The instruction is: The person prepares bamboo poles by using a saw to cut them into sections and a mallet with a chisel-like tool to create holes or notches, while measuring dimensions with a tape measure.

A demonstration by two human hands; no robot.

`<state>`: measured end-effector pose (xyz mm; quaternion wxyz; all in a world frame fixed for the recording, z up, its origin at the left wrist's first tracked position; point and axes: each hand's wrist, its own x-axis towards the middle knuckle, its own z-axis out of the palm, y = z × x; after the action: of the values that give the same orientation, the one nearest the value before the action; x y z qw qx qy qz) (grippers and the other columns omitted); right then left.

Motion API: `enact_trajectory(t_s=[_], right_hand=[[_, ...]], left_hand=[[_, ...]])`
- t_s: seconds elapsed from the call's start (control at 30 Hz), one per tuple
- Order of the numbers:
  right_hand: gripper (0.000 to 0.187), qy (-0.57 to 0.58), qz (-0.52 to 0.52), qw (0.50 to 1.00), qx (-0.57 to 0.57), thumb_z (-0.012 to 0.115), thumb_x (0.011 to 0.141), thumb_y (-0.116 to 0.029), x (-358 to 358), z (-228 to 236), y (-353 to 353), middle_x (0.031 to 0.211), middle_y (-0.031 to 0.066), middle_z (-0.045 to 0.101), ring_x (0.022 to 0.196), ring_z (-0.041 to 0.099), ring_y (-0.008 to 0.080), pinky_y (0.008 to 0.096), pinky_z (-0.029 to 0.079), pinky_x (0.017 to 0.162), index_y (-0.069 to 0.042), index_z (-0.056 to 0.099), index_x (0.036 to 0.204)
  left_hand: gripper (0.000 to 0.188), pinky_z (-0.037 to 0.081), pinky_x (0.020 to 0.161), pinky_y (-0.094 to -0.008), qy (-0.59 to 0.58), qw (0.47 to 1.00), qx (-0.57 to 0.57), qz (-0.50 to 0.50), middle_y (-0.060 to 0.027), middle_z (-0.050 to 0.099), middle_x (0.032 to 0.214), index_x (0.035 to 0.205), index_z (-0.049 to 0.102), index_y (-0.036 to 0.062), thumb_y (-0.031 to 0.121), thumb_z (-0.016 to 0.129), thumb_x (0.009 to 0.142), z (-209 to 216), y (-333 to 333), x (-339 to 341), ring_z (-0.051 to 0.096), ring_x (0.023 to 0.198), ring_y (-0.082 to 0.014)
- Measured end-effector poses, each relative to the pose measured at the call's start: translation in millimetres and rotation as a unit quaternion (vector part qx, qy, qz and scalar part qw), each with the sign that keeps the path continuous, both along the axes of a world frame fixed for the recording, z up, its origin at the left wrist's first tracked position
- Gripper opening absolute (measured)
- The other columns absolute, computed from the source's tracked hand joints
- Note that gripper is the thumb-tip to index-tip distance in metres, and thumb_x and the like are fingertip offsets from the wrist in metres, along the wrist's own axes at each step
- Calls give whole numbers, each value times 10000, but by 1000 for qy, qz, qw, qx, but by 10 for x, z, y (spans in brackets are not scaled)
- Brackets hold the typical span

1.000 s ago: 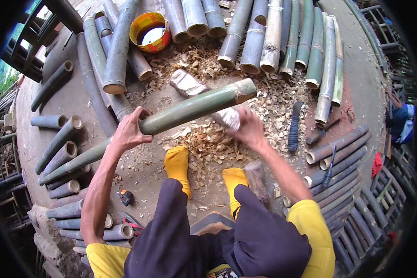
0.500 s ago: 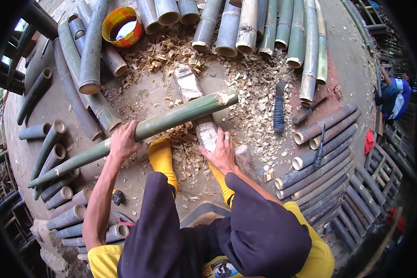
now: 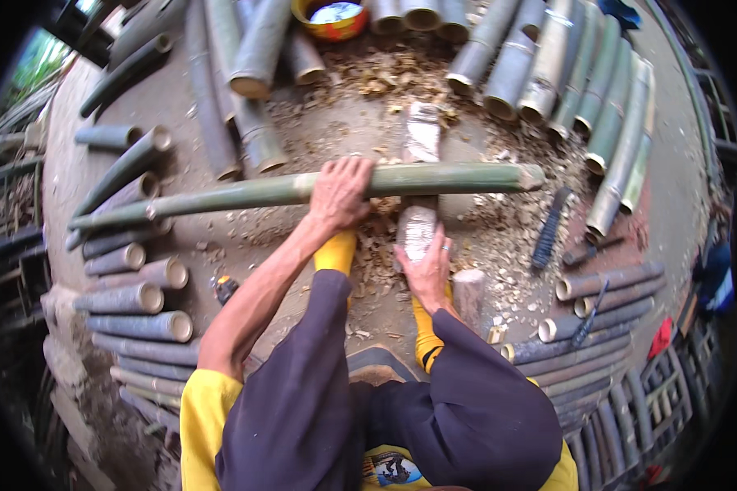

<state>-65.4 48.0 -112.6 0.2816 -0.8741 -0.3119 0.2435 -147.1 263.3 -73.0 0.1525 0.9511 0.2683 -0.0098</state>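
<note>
A long green bamboo pole [image 3: 262, 191] lies crosswise in front of me, its right part resting over a pale, worn wooden block [image 3: 423, 135]. My left hand [image 3: 341, 193] is closed around the pole near its middle. On the near end of the block lies my right hand [image 3: 427, 266], fingers curled over its edge, with a ring on one finger. The pole hides the middle of the block. My feet, in yellow socks [image 3: 336, 252], stand on either side of the block's near end.
Wood chips [image 3: 508, 286] litter the ground. A knife with a dark wrapped handle [image 3: 551, 229] lies to the right, near a hammer-like tool [image 3: 590, 252]. Cut bamboo pieces [image 3: 143, 299] surround me in rows. A red-yellow bowl [image 3: 329, 20] stands at the far side. A wood stump [image 3: 469, 296] is beside my right hand.
My view has turned, shifting the scene. The pole now lies nearly level instead of slanting, and my left hand grips it farther right, closer to the block. My right hand stays on the block.
</note>
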Motion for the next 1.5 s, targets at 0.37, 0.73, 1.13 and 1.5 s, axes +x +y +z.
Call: enact_trajectory(t_s=[0.37, 0.73, 1.13, 1.5], right_hand=[[962, 6, 13, 1000, 1, 713, 728, -489, 29, 124, 29, 1167, 308, 419, 1078, 467, 443, 472, 413, 893, 80, 256, 1354], [698, -30, 58, 998, 13, 691, 768, -352, 499, 481, -169, 1065, 225, 531, 918, 575, 349, 456, 478, 792, -1, 415, 1304], [423, 71, 176, 932, 310, 705, 773, -140, 275, 948, 261, 1069, 141, 541, 952, 589, 285, 356, 497, 798, -52, 537, 1151], [276, 502, -104, 804, 302, 701, 831, -138, 440, 521, -17, 882, 33, 549, 834, 563, 74, 230, 506, 698, -8, 496, 961]], left_hand=[[571, 351, 974, -459, 197, 889, 36, 411, -183, 420, 1265, 1117, 541, 71, 92, 717, 575, -234, -931, -2681, 396, 1162, -371], [382, 466, 797, -380, -83, 866, -192, 455, -103, 559, 906, 1018, 593, 60, 175, 672, 662, -180, -569, -2611, 580, 898, -269], [479, 522, 678, -343, -92, 516, -772, 360, -88, 544, 996, 1161, 517, 68, 478, 477, 915, 283, -671, -52, 581, 861, -202], [505, 460, 789, -391, -56, 927, -370, -23, -167, 528, 960, 1061, 536, -9, 256, 725, 675, 524, -761, 274, 554, 896, -329]])
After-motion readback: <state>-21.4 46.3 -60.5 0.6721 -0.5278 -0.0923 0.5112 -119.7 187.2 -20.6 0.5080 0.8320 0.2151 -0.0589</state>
